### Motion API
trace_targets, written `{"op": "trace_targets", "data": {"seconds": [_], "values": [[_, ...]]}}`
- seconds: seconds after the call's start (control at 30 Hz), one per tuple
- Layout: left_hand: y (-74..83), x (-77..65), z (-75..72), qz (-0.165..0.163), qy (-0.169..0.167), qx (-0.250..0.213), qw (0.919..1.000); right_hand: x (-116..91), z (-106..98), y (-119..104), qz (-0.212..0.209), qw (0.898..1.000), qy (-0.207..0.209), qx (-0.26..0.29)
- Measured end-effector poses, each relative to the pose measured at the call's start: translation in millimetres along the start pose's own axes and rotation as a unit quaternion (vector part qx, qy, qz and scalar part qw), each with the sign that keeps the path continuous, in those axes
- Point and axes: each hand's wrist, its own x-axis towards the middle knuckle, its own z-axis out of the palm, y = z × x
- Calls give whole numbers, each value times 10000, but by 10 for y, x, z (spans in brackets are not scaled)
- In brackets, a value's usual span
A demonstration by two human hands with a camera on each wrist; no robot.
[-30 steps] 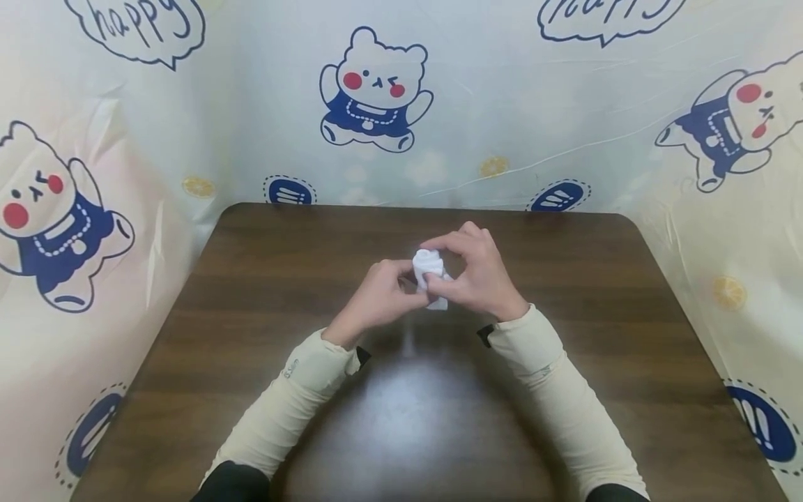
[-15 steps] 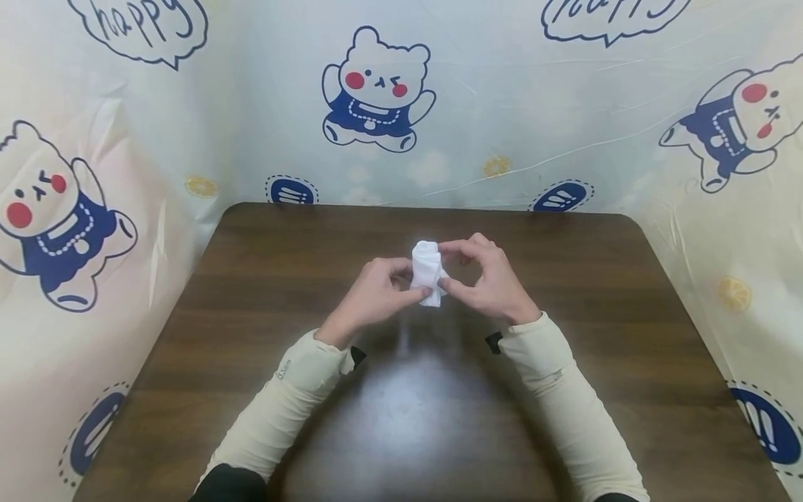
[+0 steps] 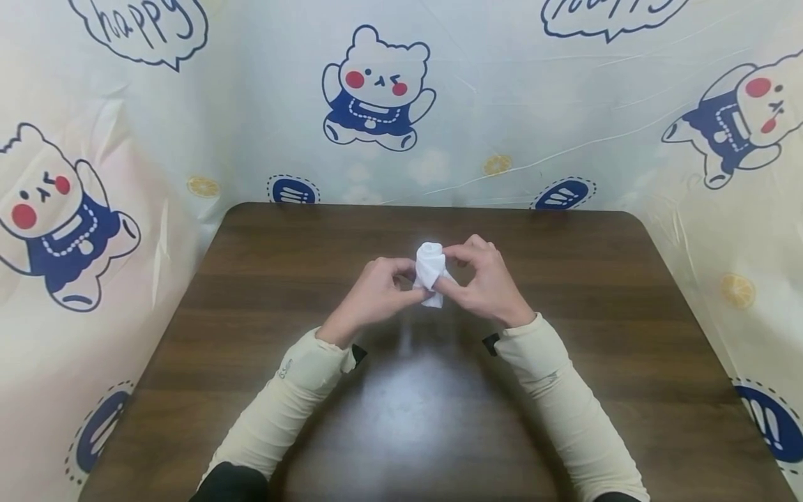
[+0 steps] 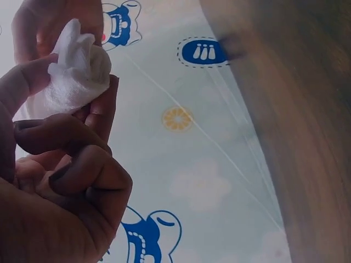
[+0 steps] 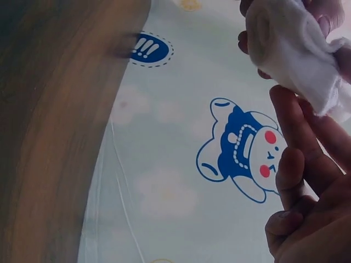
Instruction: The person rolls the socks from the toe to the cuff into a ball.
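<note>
A soft white tissue [image 3: 430, 262], rolled into a spiral like a rosebud, is held upright above the middle of the table. Its coiled upper end also shows in the left wrist view as a white roll [image 4: 82, 74] and in the right wrist view as a folded tissue [image 5: 290, 49]. From the left side, my left hand [image 3: 379, 296] pinches its lower part between thumb and fingers. On the other side, my right hand [image 3: 486, 282] holds it, thumb across the front and index finger by the upper edge. The fingertips behind the tissue are hidden in the head view.
Beneath the hands lies a dark brown wooden table [image 3: 401, 418] with rounded far corners. A pale curtain [image 3: 263, 104] printed with cartoon bears stands along its far edge and both sides.
My right index finger has drawn back from over the tissue's top to its right side. The right thumb moved off, then back onto its front. The tissue has turned slightly; my left hand keeps its pinch.
</note>
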Motion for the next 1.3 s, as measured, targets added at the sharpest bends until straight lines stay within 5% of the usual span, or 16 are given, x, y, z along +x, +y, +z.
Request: {"op": "trace_targets", "data": {"seconds": [0.17,0.37,0.47,0.57,0.63,0.67,0.8,0.93,1.1,1.3], "values": [[21,-39,9,-63,218,-148,9996,3,14,17,69,9995,300,-106],[87,-85,33,580,1380,-271,9884,4,5,43,7,9965,800,-237],[90,-73,68,1408,1947,116,9706,7,0,24,-9,9960,857,-234],[72,-52,120,2256,2450,992,9377,12,6,-8,-29,9948,980,-284],[70,-41,150,2585,2726,1344,9169,20,12,-27,-65,9938,1063,-313],[73,-37,163,2640,2807,1311,9134,24,15,-40,-83,9934,1091,-349],[123,-47,182,2318,2686,-260,9346,42,20,-63,13,9912,1191,-571],[146,-71,177,1750,2390,-1585,9419,61,9,-49,452,9880,1290,-716],[109,-43,168,1760,2188,-1391,9496,60,3,-54,613,9893,1179,-609],[72,56,104,2370,2245,-767,9421,60,16,-76,-277,9908,750,-1095]]}}
